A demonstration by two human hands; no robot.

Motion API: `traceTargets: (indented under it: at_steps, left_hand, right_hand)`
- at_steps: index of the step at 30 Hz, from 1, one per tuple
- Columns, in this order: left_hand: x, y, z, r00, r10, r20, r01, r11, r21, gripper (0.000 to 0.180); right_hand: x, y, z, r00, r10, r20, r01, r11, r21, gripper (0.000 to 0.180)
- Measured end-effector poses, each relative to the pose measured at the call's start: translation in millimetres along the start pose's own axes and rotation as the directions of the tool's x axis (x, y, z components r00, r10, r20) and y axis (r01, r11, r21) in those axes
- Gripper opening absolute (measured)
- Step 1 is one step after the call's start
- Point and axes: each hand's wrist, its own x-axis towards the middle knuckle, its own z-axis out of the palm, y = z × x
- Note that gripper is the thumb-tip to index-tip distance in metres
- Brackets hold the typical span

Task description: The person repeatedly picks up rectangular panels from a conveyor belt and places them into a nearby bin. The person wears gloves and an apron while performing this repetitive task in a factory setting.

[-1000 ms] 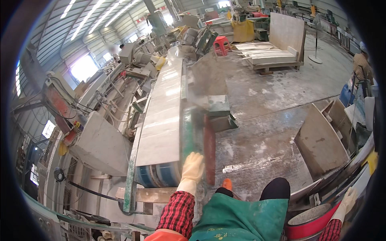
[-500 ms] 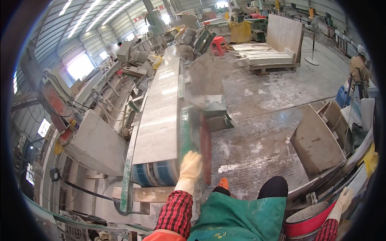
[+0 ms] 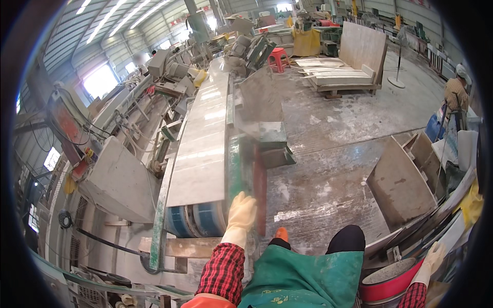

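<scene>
My left hand (image 3: 240, 215), in a cream rubber glove, lies on the green side rail (image 3: 235, 169) of a long conveyor, fingers forward and holding nothing I can see. Beside it, pale polished stone strips (image 3: 197, 174) lie in a row along the conveyor. Their near end sits above a blue-and-white banded roller (image 3: 208, 219). At the far right, my right hand (image 3: 434, 256), gloved alike, reaches beside a long pale strip (image 3: 453, 233) that leans there. Its fingers look stretched out; whether they touch the strip is unclear. Below that wrist stands a round red-sided container (image 3: 393, 290).
A wooden beam (image 3: 192, 247) crosses below the roller. Brown boards (image 3: 400, 179) stand on the wet floor to the right. Further off are a pallet of pale slabs (image 3: 334, 77), a red stool (image 3: 278, 59) and a person (image 3: 457, 92). Machinery and hoses line the left.
The view has shifted slightly. My right hand sits a little lower and further left in the picture. My left hand stays on the rail, and the stone strips look unmoved.
</scene>
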Motion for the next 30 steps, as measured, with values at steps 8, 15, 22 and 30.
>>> traceTargets:
  at_steps: [8,15,22,30]
  left_hand:
    - [-3,-3,1,0.999,-0.027,0.026,0.027,1.000,0.011,0.016]
    - [-5,-4,1,0.998,-0.050,0.038,0.049,0.999,0.014,0.016]
    - [-4,-4,-1,0.993,-0.070,0.090,0.071,0.997,-0.007,0.020]
    - [-5,-5,3,0.999,-0.048,0.004,0.048,0.999,-0.006,0.017]
  right_hand:
    - [-14,-22,-33,0.998,-0.006,0.063,0.005,1.000,0.006,0.058]
    - [-21,-28,-37,0.998,-0.006,0.059,0.004,0.999,0.036,0.056]
    - [-29,-28,-39,0.999,-0.012,0.043,0.010,0.999,0.043,0.054]
    - [-32,-20,-25,0.999,-0.036,-0.004,0.036,0.997,0.075,0.053]
